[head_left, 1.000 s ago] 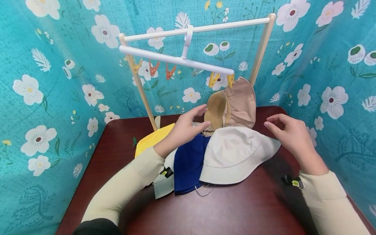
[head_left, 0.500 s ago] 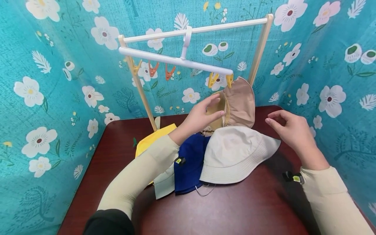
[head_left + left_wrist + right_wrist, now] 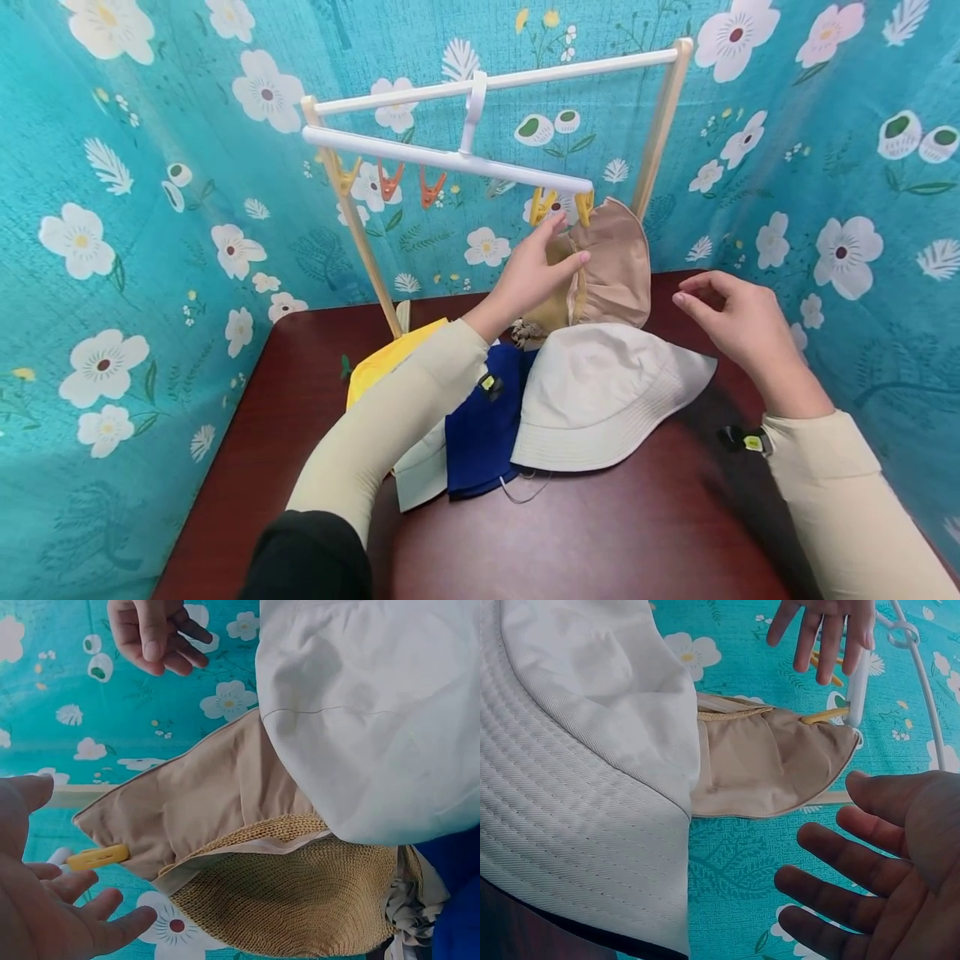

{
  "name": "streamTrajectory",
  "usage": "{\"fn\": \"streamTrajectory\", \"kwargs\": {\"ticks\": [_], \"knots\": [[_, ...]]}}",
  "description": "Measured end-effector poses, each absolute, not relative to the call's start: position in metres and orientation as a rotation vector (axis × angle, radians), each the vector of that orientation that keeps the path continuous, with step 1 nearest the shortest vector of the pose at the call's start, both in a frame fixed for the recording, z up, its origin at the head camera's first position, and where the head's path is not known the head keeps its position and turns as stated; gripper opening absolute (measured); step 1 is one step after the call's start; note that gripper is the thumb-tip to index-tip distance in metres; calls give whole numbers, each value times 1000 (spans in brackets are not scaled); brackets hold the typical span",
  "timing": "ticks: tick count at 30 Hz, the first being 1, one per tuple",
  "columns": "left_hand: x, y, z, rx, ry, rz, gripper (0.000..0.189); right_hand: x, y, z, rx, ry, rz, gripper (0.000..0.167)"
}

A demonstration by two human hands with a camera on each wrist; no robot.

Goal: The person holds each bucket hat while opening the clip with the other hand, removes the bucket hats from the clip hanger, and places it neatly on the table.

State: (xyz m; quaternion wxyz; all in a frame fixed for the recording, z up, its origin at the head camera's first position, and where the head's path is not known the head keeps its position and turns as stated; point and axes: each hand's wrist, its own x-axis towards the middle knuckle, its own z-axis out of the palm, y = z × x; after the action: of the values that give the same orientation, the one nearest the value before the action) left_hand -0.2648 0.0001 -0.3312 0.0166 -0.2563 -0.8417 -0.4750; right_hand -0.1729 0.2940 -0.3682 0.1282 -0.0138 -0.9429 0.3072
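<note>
My left hand (image 3: pixel 528 271) is raised with fingers apart, just below and left of the yellow clips at the hanger's right end, holding nothing. A tan hat with a woven straw part (image 3: pixel 615 267) hangs by its edge from the end yellow clip (image 3: pixel 98 857); its lower part is hidden behind a white bucket hat (image 3: pixel 592 392). In the left wrist view, my fingers lie close to that clip; contact is unclear. My right hand (image 3: pixel 742 329) hovers right of the white hat, fingers loosely bent and holding nothing. The white hanger (image 3: pixel 450 160) hangs tilted, lower at its right.
A wooden rack with a white top bar (image 3: pixel 570 72) stands at the table's back. Orange clips (image 3: pixel 432 188) and another yellow clip (image 3: pixel 542 206) hang along the hanger. Blue (image 3: pixel 480 446) and yellow (image 3: pixel 382 362) hats lie left of the white hat on the dark red table (image 3: pixel 585 542).
My left hand has moved right and up, from beside the straw part to near the yellow clips. My right hand has stayed almost in place.
</note>
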Motion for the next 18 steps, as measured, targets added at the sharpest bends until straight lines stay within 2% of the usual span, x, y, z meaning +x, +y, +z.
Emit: {"fn": "streamTrajectory", "kwargs": {"ticks": [18], "knots": [[-292,30,-334,-615,-2591,-1657,79,-178,296,-368,-10,-2727,887,51]]}}
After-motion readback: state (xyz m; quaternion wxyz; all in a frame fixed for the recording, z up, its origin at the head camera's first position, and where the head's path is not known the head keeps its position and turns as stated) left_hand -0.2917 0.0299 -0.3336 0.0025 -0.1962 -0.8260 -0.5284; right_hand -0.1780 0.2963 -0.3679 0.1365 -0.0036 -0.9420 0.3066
